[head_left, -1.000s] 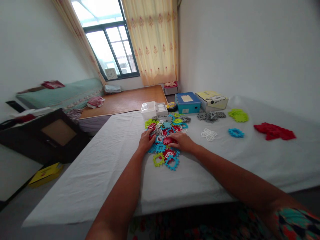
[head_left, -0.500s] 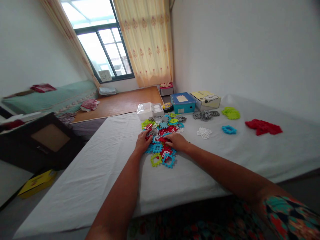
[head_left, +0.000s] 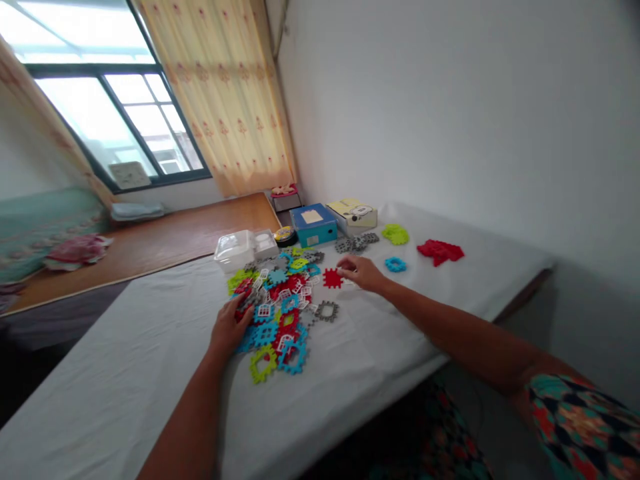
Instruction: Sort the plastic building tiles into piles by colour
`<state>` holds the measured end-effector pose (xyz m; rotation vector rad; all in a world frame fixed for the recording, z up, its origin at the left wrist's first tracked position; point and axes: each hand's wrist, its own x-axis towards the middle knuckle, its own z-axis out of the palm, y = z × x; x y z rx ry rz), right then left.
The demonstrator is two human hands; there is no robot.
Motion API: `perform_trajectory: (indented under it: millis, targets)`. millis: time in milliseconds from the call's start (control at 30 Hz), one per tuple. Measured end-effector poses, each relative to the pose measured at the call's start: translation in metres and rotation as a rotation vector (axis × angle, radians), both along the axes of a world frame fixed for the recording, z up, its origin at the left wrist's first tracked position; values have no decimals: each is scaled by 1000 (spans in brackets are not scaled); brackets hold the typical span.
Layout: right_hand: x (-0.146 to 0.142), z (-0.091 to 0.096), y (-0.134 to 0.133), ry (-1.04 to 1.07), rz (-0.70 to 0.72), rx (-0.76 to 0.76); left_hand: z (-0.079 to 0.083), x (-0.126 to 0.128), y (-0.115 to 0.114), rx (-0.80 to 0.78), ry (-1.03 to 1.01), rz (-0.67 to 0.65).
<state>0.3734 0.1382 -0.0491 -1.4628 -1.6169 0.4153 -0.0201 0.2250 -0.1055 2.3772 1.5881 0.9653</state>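
Observation:
My right hand (head_left: 364,273) pinches a red square building piece (head_left: 332,278) with toothed edges, held just right of the mixed pile. The pile (head_left: 278,293) is made of flat interlocking plastic pieces in red, blue, green, grey and white. My left hand (head_left: 231,325) lies on the pile's left edge with its fingers apart, touching red and grey pieces. A white piece (head_left: 349,281) is partly covered by my right hand. Near my right hand lie a grey frame piece (head_left: 327,311) and a blue group (head_left: 395,265).
Along the wall lie a red group (head_left: 440,251), a green group (head_left: 395,233) and a grey group (head_left: 357,243). A blue box (head_left: 313,225), a yellow box (head_left: 352,215), a round tin (head_left: 285,235) and a clear plastic container (head_left: 235,251) stand at the back.
My right hand has left the pile and moved right with a red piece. A grey frame piece now lies at the pile's right side. The view has turned right.

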Motion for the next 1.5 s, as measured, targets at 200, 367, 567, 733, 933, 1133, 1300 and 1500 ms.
perform_trajectory:
  millis: [200, 367, 567, 733, 933, 1133, 1300, 1500]
  targets:
    - [196, 6, -37, 63, -771, 49, 2, -1, 3, -6, 36, 14]
    - [267, -4, -70, -85, -1114, -139, 2, 0, 4, -10, 42, 31]
    - [175, 7, -29, -237, -683, 27, 7, 8, -7, 2, 13, 14]
    - [10, 3, -7, -313, 254, 22, 8, 11, -15, 21, -15, -7]
    - [-109, -3, -8, -635, 739, 261, 7, 11, -17, 28, -34, -40]
    - [-118, 3, 13, -550, 753, 219, 7, 12, -16, 20, -44, -40]
    - [-93, 4, 16, -132, 549, 34, 7, 12, -16, 14, -44, -41]
    - [12, -11, 1, -52, 74, -151, 6, 7, -13, 12, -16, -18]
